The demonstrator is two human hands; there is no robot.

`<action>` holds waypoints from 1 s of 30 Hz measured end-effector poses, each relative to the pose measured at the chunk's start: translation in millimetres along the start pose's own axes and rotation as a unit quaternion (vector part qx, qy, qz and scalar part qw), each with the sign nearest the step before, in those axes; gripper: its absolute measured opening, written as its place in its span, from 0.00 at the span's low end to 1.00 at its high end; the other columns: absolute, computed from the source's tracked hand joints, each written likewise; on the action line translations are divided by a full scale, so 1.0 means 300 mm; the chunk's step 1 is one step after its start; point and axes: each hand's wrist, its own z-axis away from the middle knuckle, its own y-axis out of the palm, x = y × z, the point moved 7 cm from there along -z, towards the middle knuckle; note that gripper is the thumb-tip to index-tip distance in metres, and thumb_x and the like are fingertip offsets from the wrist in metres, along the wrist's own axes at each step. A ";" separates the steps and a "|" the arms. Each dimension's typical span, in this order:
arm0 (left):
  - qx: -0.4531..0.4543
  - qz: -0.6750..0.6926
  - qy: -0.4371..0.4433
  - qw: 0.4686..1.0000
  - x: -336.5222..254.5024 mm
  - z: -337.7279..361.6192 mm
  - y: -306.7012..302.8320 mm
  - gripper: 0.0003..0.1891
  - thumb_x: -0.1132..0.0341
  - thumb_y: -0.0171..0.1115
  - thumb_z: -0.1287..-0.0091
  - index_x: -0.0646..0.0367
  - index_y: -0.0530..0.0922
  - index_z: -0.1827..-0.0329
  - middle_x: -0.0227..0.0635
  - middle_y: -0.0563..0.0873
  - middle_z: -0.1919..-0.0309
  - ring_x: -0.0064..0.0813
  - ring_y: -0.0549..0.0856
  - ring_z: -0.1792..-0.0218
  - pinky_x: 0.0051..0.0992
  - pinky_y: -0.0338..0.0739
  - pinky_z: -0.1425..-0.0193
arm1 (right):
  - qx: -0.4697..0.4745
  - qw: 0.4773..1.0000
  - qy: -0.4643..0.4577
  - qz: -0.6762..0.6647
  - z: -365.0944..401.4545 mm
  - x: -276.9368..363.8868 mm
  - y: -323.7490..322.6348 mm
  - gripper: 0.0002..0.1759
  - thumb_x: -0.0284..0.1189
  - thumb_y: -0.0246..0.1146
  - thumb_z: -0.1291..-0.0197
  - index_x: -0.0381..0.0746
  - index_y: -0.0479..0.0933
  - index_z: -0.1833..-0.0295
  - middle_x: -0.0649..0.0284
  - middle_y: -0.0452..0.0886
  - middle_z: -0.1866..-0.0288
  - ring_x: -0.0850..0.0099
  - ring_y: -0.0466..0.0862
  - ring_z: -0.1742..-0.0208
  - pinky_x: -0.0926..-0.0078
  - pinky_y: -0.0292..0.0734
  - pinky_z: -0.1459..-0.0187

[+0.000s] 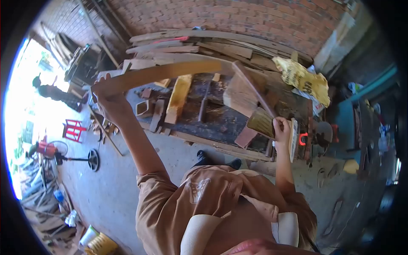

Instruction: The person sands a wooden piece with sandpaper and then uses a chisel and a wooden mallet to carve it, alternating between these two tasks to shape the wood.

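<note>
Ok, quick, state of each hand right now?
Left hand: closed, holding a long brown wooden board by one end.
Right hand: closed on a squarish olive-brown piece; whether it also grips the straight brown rod can't be told.

Wood pieces (178,100) across dark workbench (199,129)

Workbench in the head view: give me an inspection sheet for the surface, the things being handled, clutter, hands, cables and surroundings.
Surface: dark workbench, well covered, pale wood bits scattered on it.
Job's things: long wooden plank, raised above the bench; squarish piece, purpose unclear.
Clutter: yellowish wood block among other offcuts; printed yellow sack at the right end.
Hands: left hand grips the plank's end; right hand is closed at the squarish piece's edge, apparently holding it.
Cables: nothing clearly seen.
Surroundings: brick wall behind piled boards.
</note>
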 end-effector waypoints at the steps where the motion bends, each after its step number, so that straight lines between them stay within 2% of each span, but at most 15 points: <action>1: -0.008 -0.005 0.007 1.000 -0.029 -0.010 -0.038 0.17 0.65 0.40 0.35 0.67 0.61 0.47 0.47 0.69 0.49 0.47 0.69 0.45 0.41 0.66 0.42 | 0.012 1.000 -0.003 0.000 -0.008 0.019 0.075 0.07 0.29 0.59 0.45 0.36 0.73 0.65 0.73 0.72 0.72 0.84 0.69 0.70 0.88 0.63 0.66; 5: -0.036 -0.079 0.065 0.994 -0.074 -0.065 -0.234 0.20 0.59 0.39 0.32 0.68 0.60 0.47 0.53 0.67 0.49 0.50 0.69 0.46 0.41 0.65 0.42 | 0.113 0.987 -0.058 -0.103 -0.007 0.149 0.372 0.07 0.30 0.59 0.44 0.37 0.74 0.67 0.75 0.72 0.73 0.88 0.67 0.70 0.89 0.62 0.67; 10: -0.096 -0.046 0.015 0.994 -0.001 -0.074 -0.380 0.21 0.57 0.35 0.31 0.67 0.62 0.47 0.49 0.73 0.53 0.38 0.72 0.49 0.34 0.64 0.43 | 0.225 0.961 -0.005 -0.161 0.019 0.186 0.726 0.07 0.28 0.59 0.45 0.37 0.74 0.63 0.73 0.73 0.72 0.86 0.68 0.71 0.90 0.63 0.69; 11: -0.069 -0.020 0.006 0.997 0.027 -0.074 -0.399 0.21 0.56 0.35 0.31 0.67 0.62 0.48 0.49 0.71 0.51 0.40 0.71 0.47 0.36 0.64 0.41 | 0.241 0.957 -0.008 -0.163 0.024 0.205 0.789 0.07 0.28 0.59 0.45 0.37 0.74 0.63 0.73 0.73 0.72 0.86 0.68 0.71 0.90 0.63 0.69; 14: -0.046 0.065 -0.048 0.996 0.155 -0.050 -0.439 0.28 0.45 0.44 0.37 0.63 0.65 0.49 0.42 0.75 0.57 0.35 0.73 0.52 0.33 0.65 0.44 | 0.192 0.970 -0.057 -0.139 0.003 0.219 0.904 0.10 0.25 0.56 0.44 0.36 0.70 0.56 0.67 0.74 0.64 0.81 0.73 0.64 0.84 0.67 0.61; 15: -0.077 0.078 -0.067 0.992 0.204 -0.038 -0.448 0.28 0.44 0.46 0.39 0.62 0.65 0.49 0.42 0.75 0.58 0.36 0.73 0.53 0.33 0.65 0.44 | 0.206 0.966 -0.060 -0.145 -0.008 0.212 0.959 0.10 0.25 0.56 0.44 0.36 0.70 0.56 0.67 0.74 0.64 0.81 0.73 0.64 0.84 0.67 0.61; 17: -0.024 0.053 -0.074 0.996 0.274 -0.021 -0.425 0.28 0.45 0.45 0.38 0.62 0.64 0.48 0.42 0.75 0.58 0.36 0.74 0.54 0.33 0.66 0.46 | 0.134 0.975 -0.097 -0.151 -0.041 0.219 1.001 0.10 0.24 0.54 0.43 0.36 0.70 0.54 0.65 0.73 0.62 0.79 0.73 0.62 0.82 0.68 0.58; 19: 0.015 -0.016 -0.084 0.996 0.308 0.001 -0.390 0.29 0.45 0.41 0.37 0.64 0.60 0.46 0.42 0.74 0.58 0.35 0.74 0.52 0.32 0.67 0.46 | 0.133 0.975 -0.077 -0.163 -0.062 0.231 1.056 0.10 0.24 0.51 0.41 0.36 0.70 0.55 0.64 0.73 0.61 0.78 0.74 0.62 0.81 0.68 0.56; 21: 0.017 0.010 -0.110 0.994 0.344 0.030 -0.364 0.29 0.45 0.40 0.36 0.64 0.60 0.46 0.42 0.74 0.57 0.34 0.73 0.52 0.31 0.67 0.46 | 0.214 0.940 0.090 -0.252 -0.063 0.210 1.133 0.09 0.25 0.50 0.41 0.35 0.71 0.55 0.63 0.73 0.59 0.76 0.75 0.63 0.80 0.69 0.57; 22: 0.016 0.011 -0.108 0.994 0.354 0.033 -0.359 0.29 0.45 0.40 0.36 0.64 0.60 0.46 0.42 0.74 0.57 0.34 0.73 0.52 0.31 0.67 0.46 | 0.216 0.946 0.072 -0.229 -0.068 0.239 1.155 0.10 0.25 0.50 0.41 0.35 0.73 0.57 0.64 0.73 0.60 0.77 0.75 0.68 0.81 0.71 0.65; 23: 0.017 0.022 -0.115 0.993 0.370 0.035 -0.354 0.29 0.45 0.41 0.36 0.64 0.60 0.46 0.42 0.74 0.56 0.34 0.73 0.52 0.31 0.67 0.46 | 0.218 0.946 0.070 -0.230 -0.087 0.221 1.184 0.10 0.25 0.50 0.41 0.35 0.73 0.57 0.64 0.73 0.60 0.77 0.75 0.68 0.81 0.71 0.65; 25: 0.014 0.033 -0.119 0.992 0.391 0.026 -0.342 0.29 0.45 0.41 0.36 0.64 0.60 0.47 0.42 0.73 0.56 0.33 0.73 0.52 0.32 0.67 0.46 | 0.225 0.968 -0.023 -0.114 -0.122 0.177 1.247 0.10 0.25 0.51 0.41 0.34 0.74 0.57 0.66 0.74 0.65 0.81 0.73 0.74 0.85 0.69 0.74; 27: 0.034 0.040 -0.097 0.994 0.391 0.022 -0.316 0.29 0.45 0.41 0.37 0.64 0.60 0.47 0.42 0.73 0.57 0.34 0.73 0.52 0.32 0.66 0.46 | 0.240 0.965 -0.013 -0.104 -0.134 0.146 1.285 0.11 0.25 0.52 0.42 0.33 0.75 0.57 0.66 0.75 0.67 0.81 0.73 0.74 0.85 0.69 0.75; 29: 0.051 0.028 -0.088 0.994 0.394 0.026 -0.297 0.29 0.45 0.41 0.37 0.64 0.60 0.47 0.42 0.73 0.57 0.34 0.73 0.52 0.33 0.66 0.46 | 0.301 0.949 -0.003 -0.096 -0.141 0.156 1.314 0.10 0.25 0.53 0.43 0.34 0.76 0.57 0.63 0.75 0.62 0.77 0.75 0.71 0.82 0.71 0.70; 30: 0.072 0.018 -0.076 0.994 0.396 0.022 -0.279 0.29 0.45 0.42 0.37 0.64 0.60 0.47 0.42 0.73 0.57 0.34 0.73 0.52 0.33 0.66 0.46 | 0.302 0.953 -0.015 -0.026 -0.133 0.228 1.295 0.10 0.24 0.53 0.44 0.35 0.76 0.57 0.56 0.73 0.54 0.70 0.77 0.60 0.75 0.71 0.58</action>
